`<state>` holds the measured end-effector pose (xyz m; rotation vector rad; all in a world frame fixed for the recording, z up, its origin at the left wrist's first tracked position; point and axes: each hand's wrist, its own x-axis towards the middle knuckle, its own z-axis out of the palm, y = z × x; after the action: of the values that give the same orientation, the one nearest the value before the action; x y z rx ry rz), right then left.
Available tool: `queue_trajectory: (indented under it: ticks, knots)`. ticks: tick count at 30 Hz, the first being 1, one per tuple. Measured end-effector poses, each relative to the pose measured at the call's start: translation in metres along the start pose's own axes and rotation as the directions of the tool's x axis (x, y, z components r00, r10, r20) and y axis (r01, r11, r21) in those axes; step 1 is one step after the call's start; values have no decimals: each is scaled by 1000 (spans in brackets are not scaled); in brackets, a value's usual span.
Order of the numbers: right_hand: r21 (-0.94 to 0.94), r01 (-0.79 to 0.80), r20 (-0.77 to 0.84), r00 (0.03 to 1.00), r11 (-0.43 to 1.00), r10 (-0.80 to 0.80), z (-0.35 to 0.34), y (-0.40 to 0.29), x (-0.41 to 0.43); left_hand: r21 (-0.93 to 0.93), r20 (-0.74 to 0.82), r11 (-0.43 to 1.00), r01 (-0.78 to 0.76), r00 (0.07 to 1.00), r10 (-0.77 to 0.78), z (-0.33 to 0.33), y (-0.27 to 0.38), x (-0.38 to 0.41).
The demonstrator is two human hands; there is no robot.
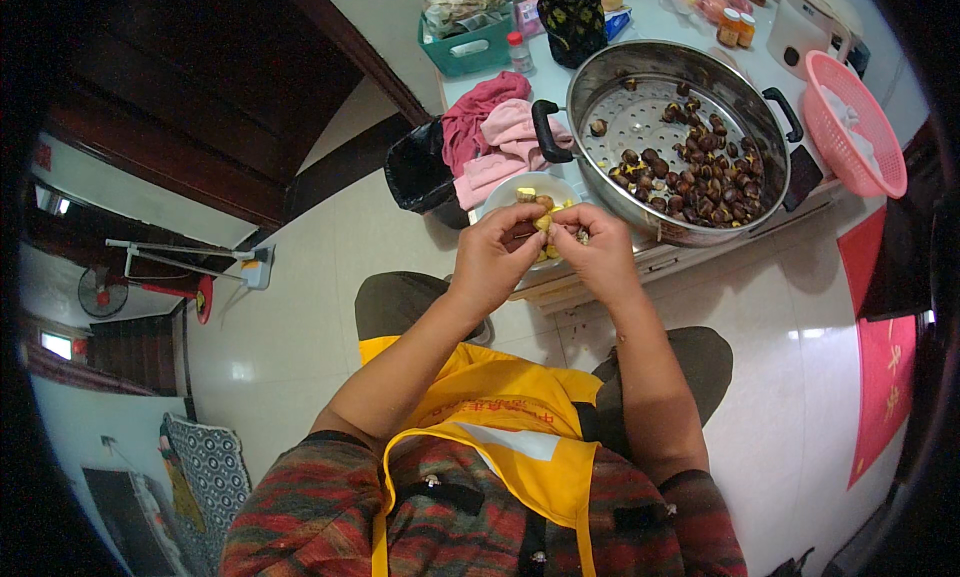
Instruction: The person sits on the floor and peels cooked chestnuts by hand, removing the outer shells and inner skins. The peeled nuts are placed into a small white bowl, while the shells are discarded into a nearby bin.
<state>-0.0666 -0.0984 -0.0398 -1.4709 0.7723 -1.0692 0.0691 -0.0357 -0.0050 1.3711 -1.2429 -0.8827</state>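
Observation:
Between its fingertips my left hand [499, 251] holds a pale yellow peeled chestnut [542, 222]. The thumb and fingers of my right hand [596, 247] meet the same chestnut from the other side, and some small bits show by its fingers. Both hands are over a white bowl [496, 194] with peeled chestnuts in it, partly hidden by the hands. To the right of the bowl stands a large steel steamer pot [679, 236] with black handles. Many brown chestnuts [705, 179] in their shells, several split open, lie on its perforated floor.
Pink cloths [499, 138] lie behind the bowl. A bin with a black liner [420, 168] stands left of the table. Further back are a green basket [469, 52], a small red-capped bottle [519, 54] and orange jars [729, 28]. A pink plastic colander [847, 134] is at the right edge.

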Motion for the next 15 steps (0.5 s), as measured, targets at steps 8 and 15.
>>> queue_trajectory:
  ticks: [8,15]
  knots:
    - [-18,8,-55,998,1000,-9,4,-1,-1,-105,-34,994,22,999,-26,2,3,1]
    - [30,-82,-73,994,996,84,4,-1,0,-413,53,838,357,928,-369,-1,1,10]
